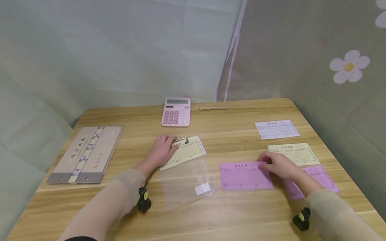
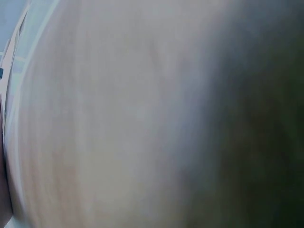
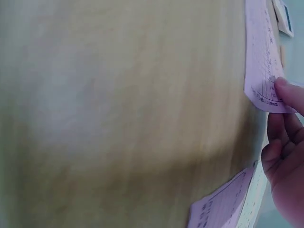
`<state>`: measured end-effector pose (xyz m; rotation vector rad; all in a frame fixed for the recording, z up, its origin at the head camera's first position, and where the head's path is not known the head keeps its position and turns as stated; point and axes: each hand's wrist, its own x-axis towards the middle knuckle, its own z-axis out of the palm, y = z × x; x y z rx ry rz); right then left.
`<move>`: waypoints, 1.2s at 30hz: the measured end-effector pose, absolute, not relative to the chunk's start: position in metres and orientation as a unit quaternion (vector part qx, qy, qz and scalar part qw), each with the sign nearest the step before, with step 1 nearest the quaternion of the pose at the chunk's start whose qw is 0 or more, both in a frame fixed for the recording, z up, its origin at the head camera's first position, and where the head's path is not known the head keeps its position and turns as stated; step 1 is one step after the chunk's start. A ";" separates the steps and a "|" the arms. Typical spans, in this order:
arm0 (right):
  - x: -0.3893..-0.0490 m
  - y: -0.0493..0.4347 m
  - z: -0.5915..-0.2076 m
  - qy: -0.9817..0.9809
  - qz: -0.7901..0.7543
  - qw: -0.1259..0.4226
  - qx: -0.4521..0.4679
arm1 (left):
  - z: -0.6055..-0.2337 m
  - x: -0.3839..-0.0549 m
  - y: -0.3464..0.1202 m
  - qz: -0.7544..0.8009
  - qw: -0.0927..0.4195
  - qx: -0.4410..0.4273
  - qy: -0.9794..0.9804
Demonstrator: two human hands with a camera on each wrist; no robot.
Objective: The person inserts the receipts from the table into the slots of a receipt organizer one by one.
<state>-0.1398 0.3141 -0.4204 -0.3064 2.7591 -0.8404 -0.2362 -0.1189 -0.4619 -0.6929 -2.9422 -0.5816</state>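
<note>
Pink paper (image 1: 242, 177), below and right of the frame's middle, is pinched near one corner by the right hand (image 1: 280, 166), maybe so most is left uncovered. The clip (image 1: 186, 141) is held by the left hand (image 1: 162, 149), perhaps for steadiness. Two pink papers, one loose yellow paper (image 1: 297, 154) and one loose white paper (image 1: 277, 130) are seen.

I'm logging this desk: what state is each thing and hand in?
Folder: closed, flat.
Calculator: face up; power unclear.
Pen: lying flat.
Clipboard: flat, yellow slip on top.
Left hand: on the clipboard, hold unclear.
Held pink slip: pinched at its right end.
Right hand: pinching that slip.
White slip: face up.
Loose yellow slip: face up.
Other pink slip: partly hidden.
</note>
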 end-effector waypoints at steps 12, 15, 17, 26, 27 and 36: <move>-0.145 0.317 -0.418 0.943 -0.320 0.075 -0.050 | -0.463 -0.234 -0.120 -0.193 0.036 -0.225 -0.954; -0.145 0.318 -0.418 0.938 -0.334 0.086 -0.038 | -0.462 -0.234 -0.119 -0.195 0.042 -0.228 -0.953; -0.145 0.319 -0.418 0.931 -0.348 0.100 -0.041 | -0.462 -0.234 -0.119 -0.196 0.044 -0.228 -0.953; -0.143 0.317 -0.417 0.932 -0.347 0.101 -0.034 | -0.463 -0.235 -0.119 -0.194 0.048 -0.228 -0.953; -0.143 0.317 -0.417 0.933 -0.346 0.098 -0.031 | -0.462 -0.235 -0.119 -0.194 0.048 -0.228 -0.953; -0.146 0.314 -0.421 0.941 -0.335 0.051 -0.022 | -0.462 -0.234 -0.119 -0.194 0.048 -0.228 -0.953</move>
